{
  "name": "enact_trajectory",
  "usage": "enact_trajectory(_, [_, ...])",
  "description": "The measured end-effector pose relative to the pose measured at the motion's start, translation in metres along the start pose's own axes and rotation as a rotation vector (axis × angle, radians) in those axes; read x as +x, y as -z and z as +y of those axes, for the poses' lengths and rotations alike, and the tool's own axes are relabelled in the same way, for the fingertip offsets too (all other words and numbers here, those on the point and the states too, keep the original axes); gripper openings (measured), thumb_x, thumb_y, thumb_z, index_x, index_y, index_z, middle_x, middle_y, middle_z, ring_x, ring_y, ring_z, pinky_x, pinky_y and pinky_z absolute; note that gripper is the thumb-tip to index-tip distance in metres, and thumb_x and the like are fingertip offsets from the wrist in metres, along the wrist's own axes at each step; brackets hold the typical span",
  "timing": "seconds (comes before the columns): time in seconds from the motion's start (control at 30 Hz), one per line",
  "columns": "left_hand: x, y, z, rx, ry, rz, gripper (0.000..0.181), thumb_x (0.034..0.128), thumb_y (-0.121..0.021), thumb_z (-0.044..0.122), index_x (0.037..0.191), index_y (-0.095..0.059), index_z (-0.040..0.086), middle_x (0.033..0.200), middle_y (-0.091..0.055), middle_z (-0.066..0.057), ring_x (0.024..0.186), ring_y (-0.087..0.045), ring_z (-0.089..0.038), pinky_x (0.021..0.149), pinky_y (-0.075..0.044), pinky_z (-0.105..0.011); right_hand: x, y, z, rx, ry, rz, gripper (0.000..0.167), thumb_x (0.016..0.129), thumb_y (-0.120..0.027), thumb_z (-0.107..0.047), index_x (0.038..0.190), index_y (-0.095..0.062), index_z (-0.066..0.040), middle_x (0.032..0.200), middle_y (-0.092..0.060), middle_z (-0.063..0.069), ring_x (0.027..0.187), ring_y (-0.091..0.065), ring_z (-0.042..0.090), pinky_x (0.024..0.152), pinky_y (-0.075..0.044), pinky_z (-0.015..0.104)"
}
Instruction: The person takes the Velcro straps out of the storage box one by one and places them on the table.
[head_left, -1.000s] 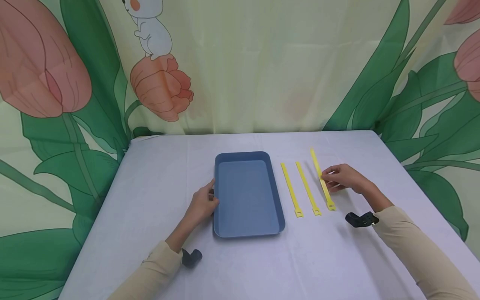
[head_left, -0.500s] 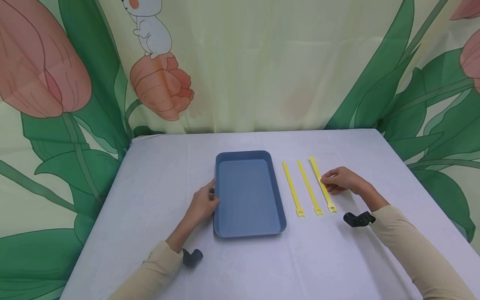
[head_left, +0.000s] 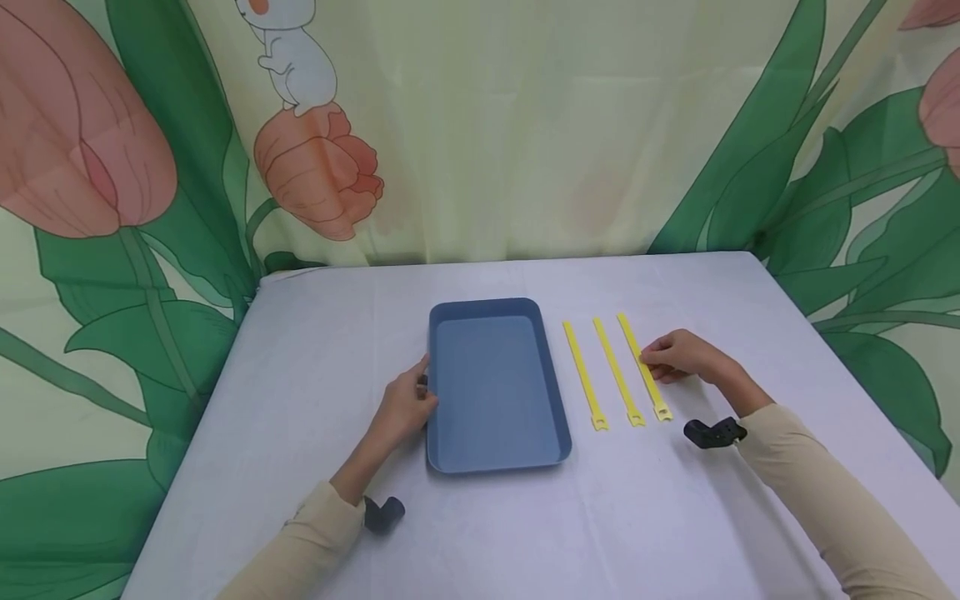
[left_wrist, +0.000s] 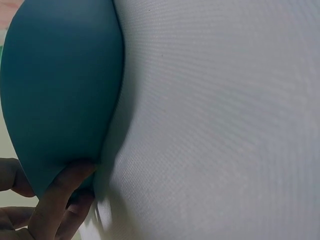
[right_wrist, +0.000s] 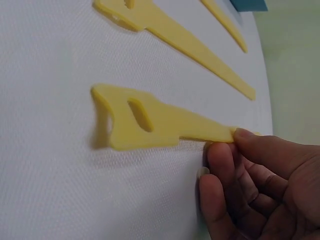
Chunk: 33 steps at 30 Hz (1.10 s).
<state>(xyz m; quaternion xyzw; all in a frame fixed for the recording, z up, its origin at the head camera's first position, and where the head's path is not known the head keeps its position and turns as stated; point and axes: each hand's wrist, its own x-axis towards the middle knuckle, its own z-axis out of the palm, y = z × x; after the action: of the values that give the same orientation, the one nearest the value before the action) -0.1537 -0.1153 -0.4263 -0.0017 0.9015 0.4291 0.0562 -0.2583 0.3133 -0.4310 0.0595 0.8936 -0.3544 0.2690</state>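
Observation:
My right hand (head_left: 686, 356) pinches a yellow hook-and-loop cable tie (head_left: 656, 395) between thumb and fingers near its middle. In the right wrist view, the slotted head of this tie (right_wrist: 135, 117) casts a small shadow on the cloth. Two more yellow ties, the middle one (head_left: 618, 370) and the one closest to the tray (head_left: 583, 375), lie to its left, roughly parallel, slotted ends toward me. A blue rectangular tray (head_left: 498, 392) stands left of the ties, with nothing in it. My left hand (head_left: 400, 408) grips its left wall, fingers outside, thumb at the rim.
A white cloth (head_left: 315, 342) covers the table. Behind it hangs a curtain (head_left: 525, 150) printed with tulips and a white animal. Black wrist cameras, left (head_left: 384, 516) and right (head_left: 715, 433), stick out beside the beige sleeves.
The right hand has lowered the rightmost tie, bringing its far end down and into line with the other two. The left hand and tray have stayed in place.

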Motion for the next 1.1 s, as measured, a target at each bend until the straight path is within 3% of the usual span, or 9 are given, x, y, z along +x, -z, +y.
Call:
enact_trajectory(0.23, [0.004,0.004,0.000,0.001,-0.002,-0.011,0.069,0.0811,-0.053,0.000,0.145,-0.028,-0.003,0.121,-0.055,-0.026,0.107,-0.058,-0.035,0.079,-0.054,-0.036,0.005,-0.001,-0.004,-0.005,0.001,0.004,0.039,0.091,-0.061,-0.021,0.114,-0.056,0.009,0.082,-0.062,0.011,0.068,-0.060,0.020,0.066,-0.054,0.027])
enact_trajectory(0.4, [0.009,0.005,-0.001,-0.015,0.000,-0.013,0.068,0.0822,-0.053,0.001,0.145,-0.027,-0.002,0.121,-0.055,-0.027,0.107,-0.058,-0.035,0.074,-0.056,-0.033,0.010,-0.003,-0.006,-0.012,0.007,0.021,0.037,0.091,-0.061,-0.020,0.112,-0.055,0.009,0.081,-0.061,0.010,0.066,-0.058,0.017,0.063,-0.054,0.026])
enact_trajectory(0.7, [0.011,-0.003,-0.011,-0.016,0.017,-0.025,0.067,0.0812,-0.053,-0.002,0.144,-0.029,-0.006,0.119,-0.055,-0.028,0.101,-0.060,-0.035,0.065,-0.056,-0.028,0.017,-0.017,0.001,-0.028,0.000,0.022,0.031,0.090,-0.062,-0.018,0.108,-0.058,0.007,0.076,-0.061,0.008,0.062,-0.058,0.015,0.060,-0.054,0.026])
enact_trajectory(0.97, [0.023,-0.007,-0.006,-0.032,0.015,-0.025,0.066,0.0823,-0.052,-0.002,0.144,-0.028,-0.004,0.121,-0.053,-0.028,0.102,-0.060,-0.035,0.066,-0.056,-0.029,0.025,-0.010,0.000,-0.050,0.002,0.074,0.029,0.089,-0.062,-0.016,0.106,-0.058,0.007,0.076,-0.061,0.008,0.062,-0.057,0.016,0.058,-0.053,0.025])
enact_trajectory(1.1, [0.025,-0.008,-0.008,-0.002,0.050,-0.036,0.066,0.0830,-0.052,-0.001,0.145,-0.028,-0.003,0.124,-0.052,-0.028,0.104,-0.059,-0.035,0.068,-0.056,-0.030,0.028,-0.017,0.004,-0.050,-0.002,0.074,0.028,0.089,-0.062,-0.017,0.105,-0.058,0.006,0.076,-0.061,0.008,0.062,-0.057,0.016,0.058,-0.053,0.025])
